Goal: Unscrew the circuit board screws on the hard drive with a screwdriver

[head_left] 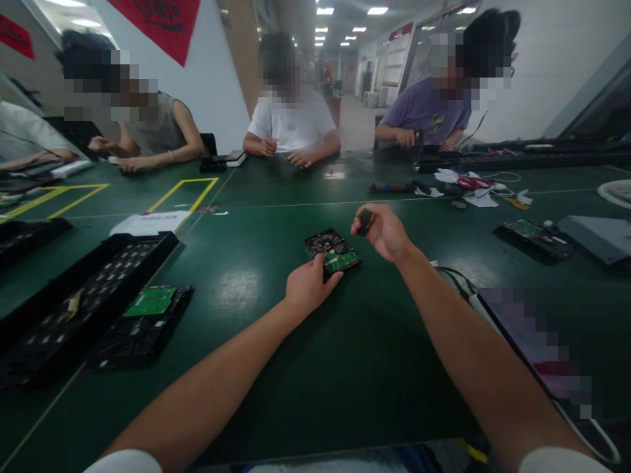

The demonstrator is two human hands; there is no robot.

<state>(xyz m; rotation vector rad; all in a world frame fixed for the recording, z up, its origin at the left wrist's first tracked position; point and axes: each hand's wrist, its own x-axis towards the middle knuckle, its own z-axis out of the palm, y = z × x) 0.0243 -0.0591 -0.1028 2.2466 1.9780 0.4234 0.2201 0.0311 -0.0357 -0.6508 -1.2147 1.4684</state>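
Note:
A hard drive (333,249) with a green circuit board and dark metal body lies on the green table in front of me. My left hand (310,284) grips its near left corner, fingers over the edge and thumb along the near side. Raised to the right of the drive, my right hand (384,230) is closed around a short dark object with a yellowish mark (365,222); it looks like a stubby tool handle, but most of it is hidden in the fingers. The object and the drive are apart.
To the left are a long black tray (91,295) and another drive with a green board (150,301). At right lie a hard drive (534,239), a grey metal box (596,238) and a cable (456,274). A dark-handled tool (392,188) lies farther back. Several people sit across the table.

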